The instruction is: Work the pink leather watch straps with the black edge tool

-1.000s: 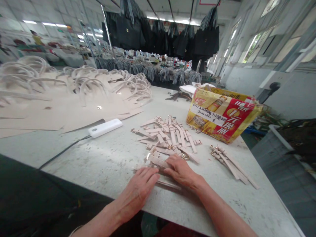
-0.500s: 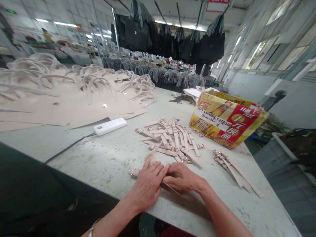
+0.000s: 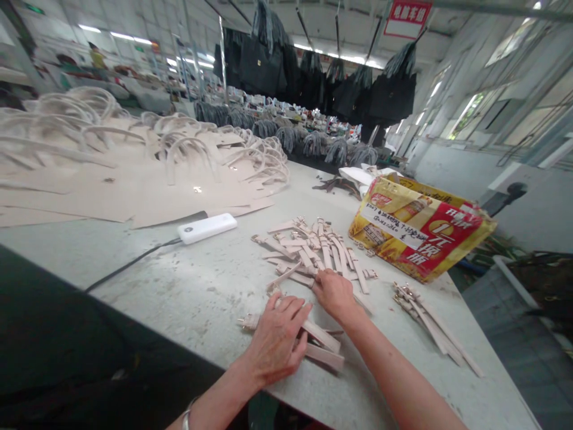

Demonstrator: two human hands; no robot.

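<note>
Several short beige buckle straps (image 3: 323, 353) lie under my left hand (image 3: 280, 337), near the table's front edge. Its fingers curl over them; the strap ends stick out to the right and a buckle end (image 3: 249, 322) to the left. My right hand (image 3: 333, 292) reaches to the near side of a loose pile of similar straps (image 3: 329, 248) with gold-coloured buckles. Its fingertips are bent together on a strap there, partly hidden by the hand. Off to the right, a small bundle of straps (image 3: 430, 322) lies side by side.
A yellow and red cardboard box (image 3: 416, 230) stands behind the pile, with dark scraps (image 3: 338, 184) beside it. Beige bag panels with handles (image 3: 134, 173) cover the left. A white device (image 3: 207, 228) with a cable lies before them. A grey bin (image 3: 514, 322) stands right of the table (image 3: 215, 286).
My right hand has left my left hand's side and moved forward to the strap pile. My left hand stays on its straps, whose right ends now show. The view has shifted slightly.
</note>
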